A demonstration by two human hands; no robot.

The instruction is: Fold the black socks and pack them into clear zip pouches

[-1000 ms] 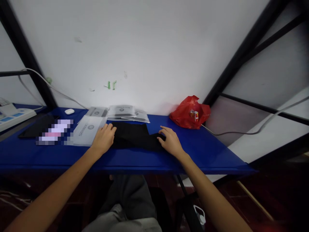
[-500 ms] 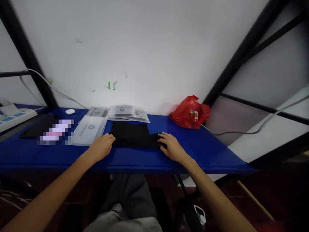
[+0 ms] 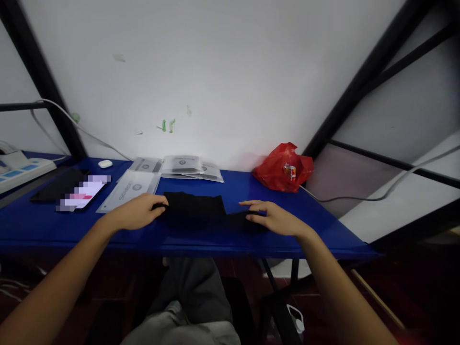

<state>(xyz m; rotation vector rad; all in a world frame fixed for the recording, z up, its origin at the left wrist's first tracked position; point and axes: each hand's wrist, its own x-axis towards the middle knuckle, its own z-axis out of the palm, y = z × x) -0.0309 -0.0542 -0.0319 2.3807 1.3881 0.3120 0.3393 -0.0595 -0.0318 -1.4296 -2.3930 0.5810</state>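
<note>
A black cloth [image 3: 194, 209], stepped in outline with a wide left part and a narrower strip on the right, is stretched between my hands at the blue table's front. My left hand [image 3: 143, 211] pinches its left edge between thumb and fingers. At the right end, the thumb and some fingers of my right hand [image 3: 275, 218] grip the strip, while other fingers stick out above it. Exactly what kind of garment it is, I cannot tell.
Printed translucent packets [image 3: 181, 164] lie along the wall, and another packet [image 3: 127, 191] is left of the cloth. Further left are a lit phone [image 3: 89, 191], a black tablet-like slab [image 3: 59, 184], a white case [image 3: 105, 164] and a power strip [image 3: 30, 172]. A red bag [image 3: 278, 167] sits back right.
Both hands have moved apart, the left one leftward and the right one rightward, drawing the cloth nearer the front edge. Its edges now look lifted, and my right hand has closed on the strip.
</note>
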